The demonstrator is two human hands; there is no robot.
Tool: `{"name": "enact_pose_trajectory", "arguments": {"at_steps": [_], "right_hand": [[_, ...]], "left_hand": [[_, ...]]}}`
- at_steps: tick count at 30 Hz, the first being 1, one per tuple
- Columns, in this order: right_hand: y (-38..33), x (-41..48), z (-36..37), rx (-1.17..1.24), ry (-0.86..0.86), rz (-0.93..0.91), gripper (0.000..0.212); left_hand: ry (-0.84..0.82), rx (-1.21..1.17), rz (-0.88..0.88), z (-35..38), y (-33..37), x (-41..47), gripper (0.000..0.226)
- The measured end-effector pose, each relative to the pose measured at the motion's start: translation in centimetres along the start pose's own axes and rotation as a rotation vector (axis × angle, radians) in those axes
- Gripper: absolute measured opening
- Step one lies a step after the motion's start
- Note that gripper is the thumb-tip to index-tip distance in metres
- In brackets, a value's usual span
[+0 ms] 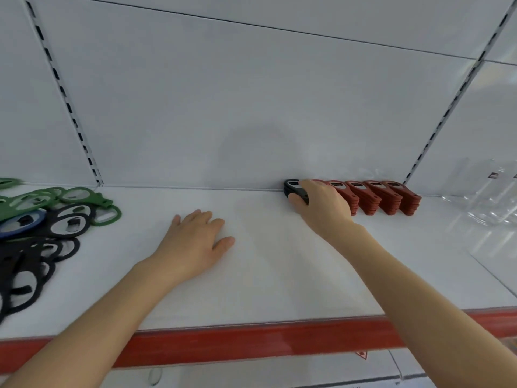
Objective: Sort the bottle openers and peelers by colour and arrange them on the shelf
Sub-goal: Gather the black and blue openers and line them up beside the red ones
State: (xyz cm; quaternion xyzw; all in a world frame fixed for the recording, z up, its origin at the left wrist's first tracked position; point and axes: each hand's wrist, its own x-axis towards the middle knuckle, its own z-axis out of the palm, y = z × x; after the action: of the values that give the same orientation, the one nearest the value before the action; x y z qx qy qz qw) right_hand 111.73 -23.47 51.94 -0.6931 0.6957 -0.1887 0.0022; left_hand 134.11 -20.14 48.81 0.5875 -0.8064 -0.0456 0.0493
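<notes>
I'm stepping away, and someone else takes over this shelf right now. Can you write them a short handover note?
Left hand: open, lying flat on the shelf, holding nothing.
Right hand: holds the black openers against the back wall, right beside the red stacks.
Done: the red openers stand in a row of stacks at the back right.
Left to do: the mixed pile of green, black and blue pieces at the shelf's left end is unsorted.

Bright, even light; soft shadow on the back panel (251, 152); wide-angle bending at edges.
</notes>
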Motion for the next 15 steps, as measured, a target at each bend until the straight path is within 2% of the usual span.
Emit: {"name": "enact_pose_trajectory", "arguments": {"at_steps": [4,7,12,15], "right_hand": [[-3.3,-0.7,-1.1,0.137,-0.082,-0.218,0.044],[-7.0,-1.1,-0.5,0.213,-0.117,-0.349,0.049],[-14.3,-2.1,1.3,0.28,-0.196,-0.554,0.043],[-18.9,-3.1,2.2,0.307,-0.252,-0.658,0.039]], "left_hand": [[0.093,-0.078,-0.023,-2.1,-2.0,-2.8,0.059],[0.234,-0.089,-0.068,-3.0,-4.5,-6.5,0.078],[0.315,-0.076,-0.245,-3.8,-9.4,-12.9,0.066],[0.378,-0.081,-0.333,-4.5,-12.2,-16.2,0.047]]}}
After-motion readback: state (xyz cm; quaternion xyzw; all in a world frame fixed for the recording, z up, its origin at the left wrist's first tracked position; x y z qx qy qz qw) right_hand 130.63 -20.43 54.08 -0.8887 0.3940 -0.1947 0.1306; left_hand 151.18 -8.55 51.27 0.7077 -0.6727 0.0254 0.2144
